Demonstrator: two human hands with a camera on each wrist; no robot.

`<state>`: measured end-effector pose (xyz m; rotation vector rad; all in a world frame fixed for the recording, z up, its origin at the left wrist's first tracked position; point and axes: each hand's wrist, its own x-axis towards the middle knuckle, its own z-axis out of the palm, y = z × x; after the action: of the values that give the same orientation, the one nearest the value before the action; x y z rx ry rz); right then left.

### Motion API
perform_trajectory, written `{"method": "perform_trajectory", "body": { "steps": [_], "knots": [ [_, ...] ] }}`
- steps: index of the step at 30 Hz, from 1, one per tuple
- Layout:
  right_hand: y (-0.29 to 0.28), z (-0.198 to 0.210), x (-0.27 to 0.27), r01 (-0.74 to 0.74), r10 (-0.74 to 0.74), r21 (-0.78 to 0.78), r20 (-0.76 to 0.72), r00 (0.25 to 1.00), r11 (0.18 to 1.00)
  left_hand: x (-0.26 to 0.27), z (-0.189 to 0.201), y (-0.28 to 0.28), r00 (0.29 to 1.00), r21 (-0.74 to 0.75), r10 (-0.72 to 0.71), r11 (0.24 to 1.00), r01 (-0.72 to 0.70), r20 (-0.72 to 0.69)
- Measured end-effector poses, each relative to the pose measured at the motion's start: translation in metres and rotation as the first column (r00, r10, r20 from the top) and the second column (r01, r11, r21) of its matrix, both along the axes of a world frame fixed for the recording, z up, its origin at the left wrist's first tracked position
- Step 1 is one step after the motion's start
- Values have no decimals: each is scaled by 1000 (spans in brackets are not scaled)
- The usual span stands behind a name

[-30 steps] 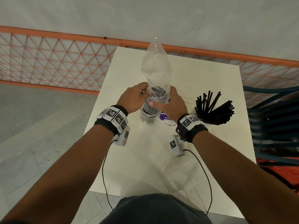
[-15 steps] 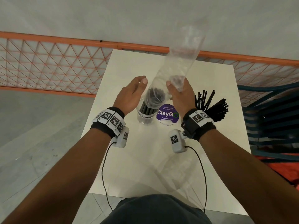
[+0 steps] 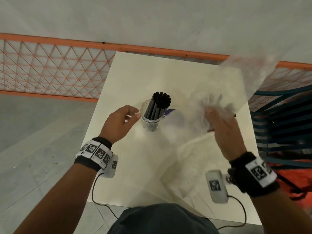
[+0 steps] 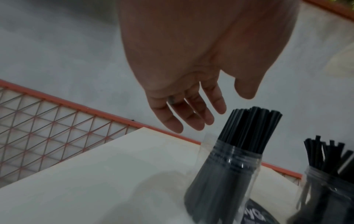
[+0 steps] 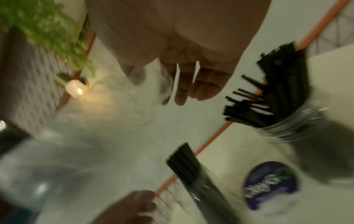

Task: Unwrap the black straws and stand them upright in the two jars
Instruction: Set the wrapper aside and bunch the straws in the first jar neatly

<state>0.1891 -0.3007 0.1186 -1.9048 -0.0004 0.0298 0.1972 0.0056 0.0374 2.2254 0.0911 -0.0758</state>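
A clear jar [image 3: 150,120] near the table's middle holds a tight bundle of black straws [image 3: 160,101] standing upright and bare. My left hand [image 3: 133,115] hovers just left of the jar, fingers loose and holding nothing; its fingers [image 4: 191,116] show above the straws [image 4: 249,128] in the left wrist view. My right hand [image 3: 217,119] holds the empty clear plastic wrapper [image 3: 246,76], blurred, up to the right. The second jar [image 5: 298,128] with splayed straws [image 5: 254,106] appears in the right wrist view; in the head view the wrapper hides it.
A purple round label [image 3: 169,111] lies on the white table [image 3: 135,166] between the jars. An orange mesh railing [image 3: 50,70] runs behind the table. A dark slatted chair [image 3: 283,125] stands at the right edge.
The wrapper has come off the straws and swung up and right in my right hand. My left hand has let go and drawn back left of the jar.
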Motion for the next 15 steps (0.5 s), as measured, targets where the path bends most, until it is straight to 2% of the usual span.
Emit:
{"method": "perform_trajectory", "body": {
  "steps": [2, 4, 5, 7, 8, 10, 11, 12, 14, 15],
  "knots": [
    [-15, -29, -21, -86, 64, -219, -107, 992, 972, -10, -9, 4, 999, 23, 1, 1000, 0, -35],
    [-26, -59, -41, -203, 119, -383, -231, 966, 901, -17, -17, 6, 998, 25, 13, 1000, -11, -66],
    [-28, -72, -52, -239, 112, -394, -318, 941, 888, -18, -19, 6, 997, 20, 19, 1000, -18, -80],
    [-29, -93, -76, -280, 103, -294, -499, 860, 914, -18, -21, 4, 995, 12, 26, 1000, -25, -95],
    [-30, -104, -85, -288, 100, -262, -556, 825, 921, -16, -20, 1, 996, 23, 28, 999, -26, -90],
    [-34, -124, -97, -285, 32, -318, -616, 787, 904, -9, -19, -6, 996, 86, 35, 996, -28, -80],
    [-37, -132, -100, -299, -16, -398, -623, 782, 867, -3, -19, -11, 996, 126, 37, 992, -27, -78],
    [-39, -138, -101, -344, -56, -504, -621, 782, 792, 3, -18, -16, 996, 164, 34, 986, -21, -77],
    [-44, -146, -102, -445, -108, -686, -604, 790, 576, 17, -18, -28, 998, 210, 7, 978, 8, -70],
    [-46, -150, -102, -465, -120, -723, -596, 794, 512, 24, -19, -34, 998, 215, -9, 976, 22, -61]
  ]
}}
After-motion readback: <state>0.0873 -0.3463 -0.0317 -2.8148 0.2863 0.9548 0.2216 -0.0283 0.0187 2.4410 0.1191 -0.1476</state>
